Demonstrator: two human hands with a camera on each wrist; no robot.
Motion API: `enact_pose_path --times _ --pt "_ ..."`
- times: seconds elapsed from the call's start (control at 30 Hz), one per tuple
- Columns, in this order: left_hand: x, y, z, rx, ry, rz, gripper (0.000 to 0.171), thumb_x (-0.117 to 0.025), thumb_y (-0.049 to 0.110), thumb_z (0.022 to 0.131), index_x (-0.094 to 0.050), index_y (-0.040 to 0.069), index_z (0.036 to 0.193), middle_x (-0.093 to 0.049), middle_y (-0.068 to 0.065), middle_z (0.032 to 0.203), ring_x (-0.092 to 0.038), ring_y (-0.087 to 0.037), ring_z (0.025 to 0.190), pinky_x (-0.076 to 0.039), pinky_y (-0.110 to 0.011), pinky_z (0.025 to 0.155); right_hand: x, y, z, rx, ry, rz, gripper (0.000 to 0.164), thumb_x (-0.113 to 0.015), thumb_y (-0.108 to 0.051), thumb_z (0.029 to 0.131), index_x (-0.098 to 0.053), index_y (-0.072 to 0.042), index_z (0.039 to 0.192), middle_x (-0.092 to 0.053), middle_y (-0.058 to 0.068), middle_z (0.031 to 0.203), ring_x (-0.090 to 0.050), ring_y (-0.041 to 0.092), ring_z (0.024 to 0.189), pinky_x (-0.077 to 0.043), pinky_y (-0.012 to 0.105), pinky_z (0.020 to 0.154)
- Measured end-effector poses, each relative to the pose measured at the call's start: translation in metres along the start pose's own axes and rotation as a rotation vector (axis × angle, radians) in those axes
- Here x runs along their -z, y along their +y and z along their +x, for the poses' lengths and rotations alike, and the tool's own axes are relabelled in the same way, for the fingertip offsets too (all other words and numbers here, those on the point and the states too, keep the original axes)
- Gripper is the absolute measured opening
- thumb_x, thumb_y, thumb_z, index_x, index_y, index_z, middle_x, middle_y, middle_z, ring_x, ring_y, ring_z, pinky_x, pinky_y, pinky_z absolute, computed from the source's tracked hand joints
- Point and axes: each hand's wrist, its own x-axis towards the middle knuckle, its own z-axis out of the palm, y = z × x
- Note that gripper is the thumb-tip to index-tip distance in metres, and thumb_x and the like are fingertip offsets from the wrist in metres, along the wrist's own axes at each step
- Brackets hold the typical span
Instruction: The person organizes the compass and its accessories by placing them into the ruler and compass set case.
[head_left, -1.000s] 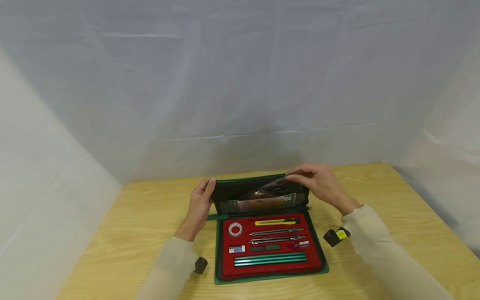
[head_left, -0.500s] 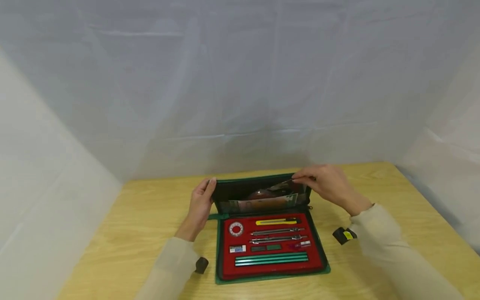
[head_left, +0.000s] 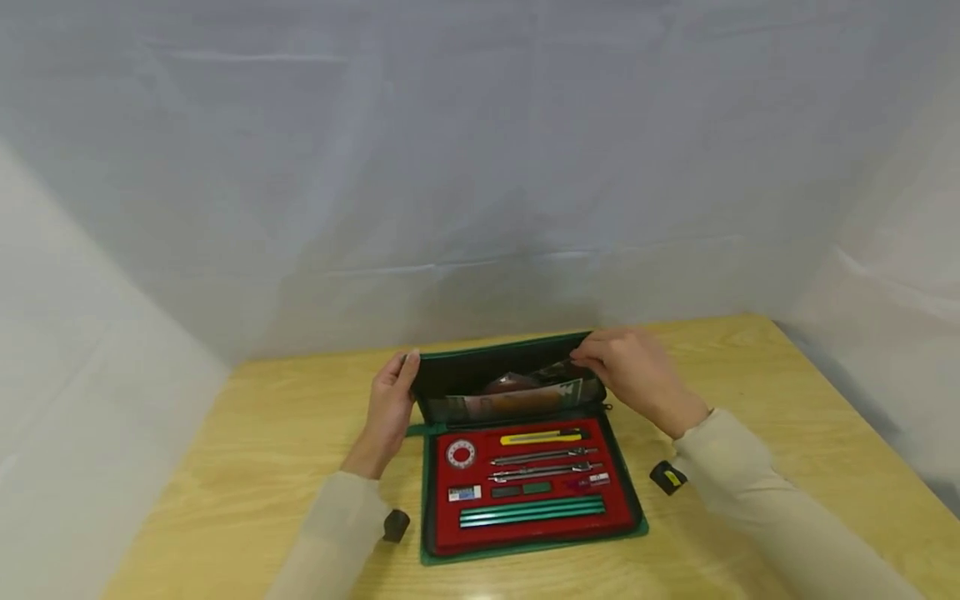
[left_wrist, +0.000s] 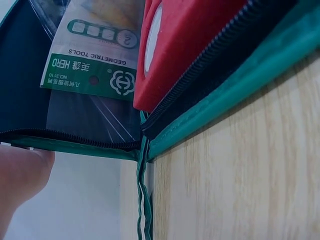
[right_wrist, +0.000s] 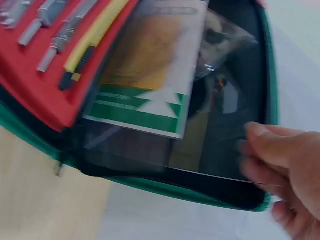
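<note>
A green zip case [head_left: 536,547] with a red insert [head_left: 517,533] lies unzipped on the table, its lid [head_left: 453,375] raised. My left hand [head_left: 388,408] grips the lid's left edge, thumb on the inner side. At the lid's right end, my right hand [head_left: 637,375] pinches the edge of the clear plastic pocket [right_wrist: 210,162] between thumb and fingers. Inside the pocket sits a printed card marked Geometric Tools [left_wrist: 92,75], with a crinkled clear bag [right_wrist: 220,40] partly hidden behind it.
The red insert holds a yellow box cutter [head_left: 542,437], two metal drawing instruments [head_left: 543,472], a white ring-shaped disc [head_left: 461,454], an eraser [head_left: 464,493] and green pencils [head_left: 532,512]. White sheeting [head_left: 480,208] surrounds the wooden table [head_left: 247,500].
My right hand has shifted near the lid's right corner, and the plastic it pinches is no longer pulled up across the lid. The lid's right side sits slightly higher; my left hand keeps its hold.
</note>
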Motion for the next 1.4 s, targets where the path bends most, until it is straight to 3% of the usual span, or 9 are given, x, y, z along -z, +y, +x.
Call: enact_pose_path --times 0.17,0.37,0.6,0.73,0.87,0.93,1.1,1.2,1.4 --pt "0.001 -0.004 -0.001 0.009 -0.014 -0.013 0.024 -0.052 0.027 0.1 -0.059 0.013 0.081 -0.049 0.002 0.072 -0.045 -0.01 0.066 -0.042 -0.024 0.062 -0.013 0.005 -0.006 0.077 0.129 -0.061 0.005 -0.079 -0.011 0.077 -0.076 -0.01 0.081 -0.066 0.004 0.086 -0.053 0.025 0.083 -0.046 0.039 0.073" --pt "0.002 -0.003 -0.001 0.015 0.006 -0.016 0.023 -0.051 0.024 0.1 -0.059 0.015 0.081 -0.049 0.002 0.073 -0.045 -0.01 0.068 -0.042 -0.024 0.064 -0.034 0.012 -0.007 0.122 0.263 -0.05 0.007 -0.082 -0.016 0.072 -0.076 -0.013 0.073 -0.046 0.004 0.081 -0.036 0.027 0.073 -0.028 0.042 0.067" --pt "0.003 -0.005 0.003 0.006 0.0 -0.008 0.023 -0.052 0.025 0.1 -0.058 0.015 0.08 -0.047 0.003 0.073 -0.043 -0.01 0.067 -0.04 -0.024 0.064 -0.042 0.016 -0.009 0.094 0.263 0.006 0.011 -0.082 -0.018 0.074 -0.077 -0.014 0.083 -0.045 0.005 0.088 -0.035 0.028 0.079 -0.022 0.045 0.067" --pt "0.003 -0.008 0.002 0.018 -0.012 0.017 0.024 -0.052 0.026 0.1 -0.058 0.014 0.08 -0.047 0.002 0.072 -0.042 -0.011 0.065 -0.04 -0.025 0.063 -0.041 0.02 -0.017 0.036 0.365 0.126 0.017 -0.076 -0.023 0.083 -0.075 -0.009 0.092 -0.051 0.012 0.095 -0.041 0.029 0.081 -0.026 0.048 0.073" --pt "0.003 -0.008 0.003 0.005 -0.027 0.048 0.023 -0.052 0.028 0.1 -0.059 0.014 0.083 -0.048 0.002 0.073 -0.043 -0.011 0.065 -0.041 -0.025 0.063 -0.036 0.03 -0.025 -0.135 0.478 0.295 0.02 -0.064 -0.02 0.093 -0.071 -0.002 0.098 -0.052 0.017 0.102 -0.045 0.031 0.086 -0.032 0.043 0.076" --pt "0.003 -0.008 0.003 -0.006 -0.024 0.058 0.023 -0.053 0.029 0.1 -0.059 0.014 0.083 -0.048 0.002 0.072 -0.043 -0.012 0.065 -0.041 -0.025 0.063 -0.033 0.036 -0.028 -0.245 0.435 0.368 0.02 -0.059 -0.017 0.096 -0.068 -0.002 0.107 -0.055 0.016 0.109 -0.049 0.029 0.093 -0.038 0.04 0.08" --pt "0.006 -0.006 0.004 -0.014 -0.018 0.083 0.023 -0.053 0.028 0.1 -0.058 0.014 0.082 -0.046 0.002 0.07 -0.04 -0.012 0.063 -0.04 -0.026 0.062 -0.026 0.042 -0.036 -0.446 0.167 0.528 0.032 -0.049 -0.026 0.102 -0.063 -0.009 0.125 -0.061 0.009 0.124 -0.057 0.026 0.108 -0.047 0.047 0.087" --pt "0.007 -0.004 0.003 -0.006 -0.031 0.1 0.023 -0.052 0.027 0.1 -0.058 0.014 0.083 -0.048 0.002 0.073 -0.044 -0.011 0.066 -0.043 -0.025 0.065 -0.023 0.043 -0.04 -0.494 0.079 0.583 0.038 -0.049 -0.033 0.101 -0.063 -0.008 0.125 -0.061 0.012 0.124 -0.057 0.03 0.111 -0.045 0.053 0.09" --pt "0.014 0.004 -0.002 -0.001 -0.104 0.178 0.018 -0.053 0.025 0.1 -0.062 0.01 0.095 -0.06 0.0 0.085 -0.058 -0.011 0.081 -0.051 -0.027 0.079 -0.018 0.042 -0.045 -0.502 0.033 0.611 0.036 -0.054 -0.03 0.099 -0.065 -0.003 0.12 -0.063 0.014 0.119 -0.059 0.031 0.108 -0.046 0.053 0.088"
